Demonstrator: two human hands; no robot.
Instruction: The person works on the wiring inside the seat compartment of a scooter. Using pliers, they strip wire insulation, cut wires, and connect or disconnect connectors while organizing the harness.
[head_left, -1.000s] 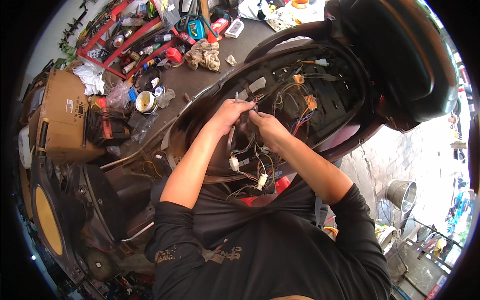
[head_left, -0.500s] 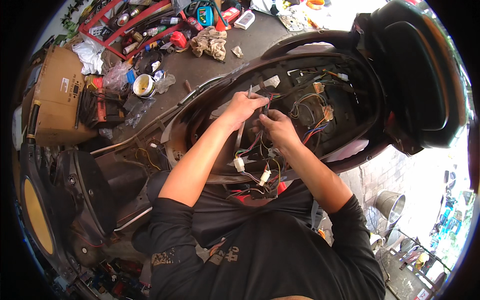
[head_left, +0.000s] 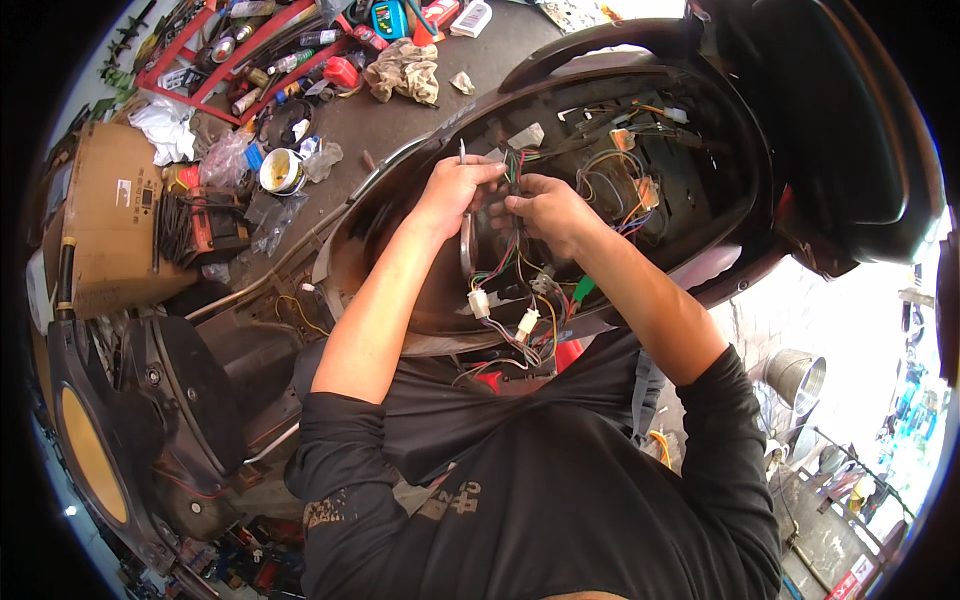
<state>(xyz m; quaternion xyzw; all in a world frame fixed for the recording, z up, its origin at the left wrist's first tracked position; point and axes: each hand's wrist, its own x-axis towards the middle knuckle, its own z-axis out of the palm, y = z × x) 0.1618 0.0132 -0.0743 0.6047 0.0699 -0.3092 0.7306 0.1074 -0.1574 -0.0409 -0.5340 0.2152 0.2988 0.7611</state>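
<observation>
I count two of my hands, left hand (head_left: 455,190) and right hand (head_left: 545,208), two white connectors (head_left: 503,311) at frame centre, one crumpled rag (head_left: 405,70) up top, and one metal bucket (head_left: 797,376) lower right.

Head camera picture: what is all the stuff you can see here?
scooter body: one, black, opened, centre
wires: a bunch, many colours, inside the scooter, under the hands
plugs: two, white, hanging on the wires
seat: one, black, tipped up, right
rag: one, brown, top
tool tray: one, red, top left
box: one, brown, left
bucket: one, metal, lower right
left hand: pinching the wires
right hand: pinching the wires
</observation>
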